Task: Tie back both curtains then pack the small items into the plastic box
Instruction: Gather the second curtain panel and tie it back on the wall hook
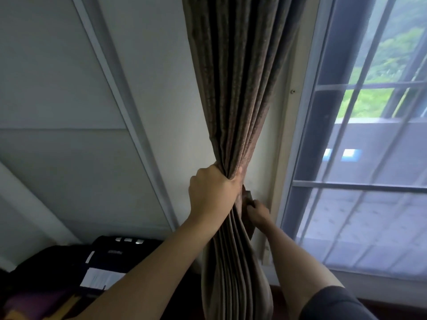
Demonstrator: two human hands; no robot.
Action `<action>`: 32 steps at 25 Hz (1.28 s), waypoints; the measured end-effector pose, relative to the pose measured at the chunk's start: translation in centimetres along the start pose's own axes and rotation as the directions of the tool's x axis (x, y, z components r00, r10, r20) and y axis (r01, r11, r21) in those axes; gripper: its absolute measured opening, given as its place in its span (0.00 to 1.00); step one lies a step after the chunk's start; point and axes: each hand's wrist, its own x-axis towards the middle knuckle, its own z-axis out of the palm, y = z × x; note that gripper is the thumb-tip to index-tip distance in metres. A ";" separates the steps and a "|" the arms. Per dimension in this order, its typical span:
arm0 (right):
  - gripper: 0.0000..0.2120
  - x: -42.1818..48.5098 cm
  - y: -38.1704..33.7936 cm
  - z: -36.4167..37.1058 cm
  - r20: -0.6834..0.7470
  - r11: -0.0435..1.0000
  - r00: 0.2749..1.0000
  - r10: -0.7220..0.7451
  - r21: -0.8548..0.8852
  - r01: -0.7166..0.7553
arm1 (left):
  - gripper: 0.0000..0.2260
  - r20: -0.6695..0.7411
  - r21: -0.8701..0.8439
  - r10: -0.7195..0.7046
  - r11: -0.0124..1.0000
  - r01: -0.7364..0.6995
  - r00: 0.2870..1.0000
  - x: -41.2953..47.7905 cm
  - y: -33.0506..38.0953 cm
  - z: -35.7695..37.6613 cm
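A brown pleated curtain [235, 88] hangs between the white wall and the window, gathered into a tight bundle at its middle. My left hand [211, 189] is wrapped around that gathered waist from the left. Behind the bundle, my right hand [257, 212] pinches a strip of brown fabric, the tie-back [247, 197], close to the wall; most of the strip is hidden by the curtain folds. Below my hands the curtain fans out again. No second curtain, small items or plastic box are in view.
The window [360, 158] with a mesh screen and grey bars fills the right side. A black device with silver buttons [120, 248] and papers sits at the lower left on dark bags. The white paneled wall [69, 112] is on the left.
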 end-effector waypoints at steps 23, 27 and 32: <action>0.12 -12.8 1.7 -22.3 -0.053 0.936 0.949 -0.310 -0.195 0.294 | 0.19 0.087 -0.146 0.037 0.989 -0.024 0.996 -1.6 9.4 10.0; 0.09 -15.1 0.9 -21.7 -0.031 0.980 0.981 -0.192 -0.051 0.190 | 0.19 0.156 -0.190 -0.006 0.981 0.036 0.988 -0.7 10.8 10.9; 0.19 -18.0 -0.7 -17.9 -0.200 0.990 0.971 -0.130 0.033 0.139 | 0.17 0.287 -0.130 -0.062 0.986 0.103 0.956 0.8 11.8 11.3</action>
